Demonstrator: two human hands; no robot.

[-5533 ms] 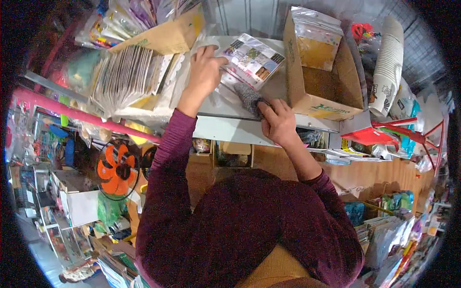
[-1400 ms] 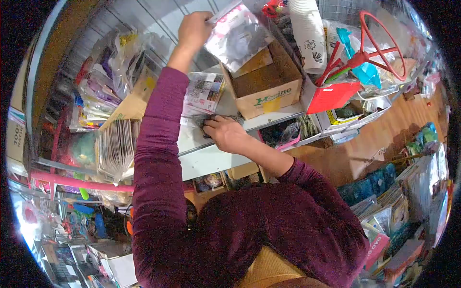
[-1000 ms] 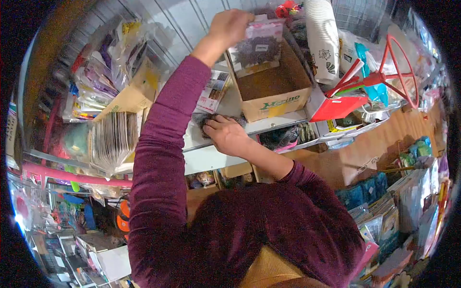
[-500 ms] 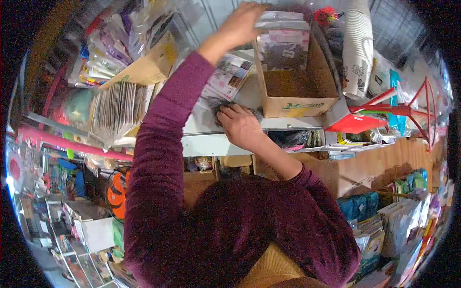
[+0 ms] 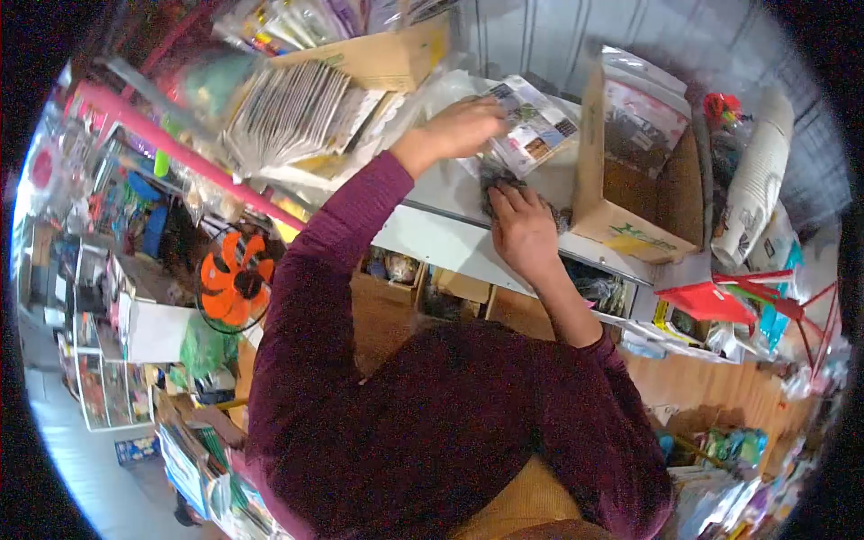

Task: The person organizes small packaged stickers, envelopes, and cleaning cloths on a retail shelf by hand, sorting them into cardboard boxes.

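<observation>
My right hand [image 5: 525, 232] presses its fingers down over a dark crumpled cloth [image 5: 491, 176] on the white shelf top [image 5: 432, 191]; most of the cloth is hidden beneath the fingers. My left hand [image 5: 463, 126], slightly blurred, is at the left edge of a flat packet [image 5: 536, 128] printed with small colour pictures. Its fingertips overlap that edge, and I cannot tell whether they grip anything. Clear plastic wrapping [image 5: 441, 94] lies around the left hand. An open cardboard box [image 5: 589, 184] stands to the right, with flat printed packets [image 5: 643, 121] upright at its back.
Left of my hands, a row of card packs [image 5: 292, 112] fans out before another cardboard box [image 5: 396, 56]. A stack of paper cups [image 5: 759, 184] leans at the right, near a red wire frame [image 5: 796, 310]. An orange-bladed fan [image 5: 236, 281] is at lower left.
My left hand has come down from the back of the open box to the printed packet. My right hand stays on the cloth. The view has turned, shifting the shelf rightward.
</observation>
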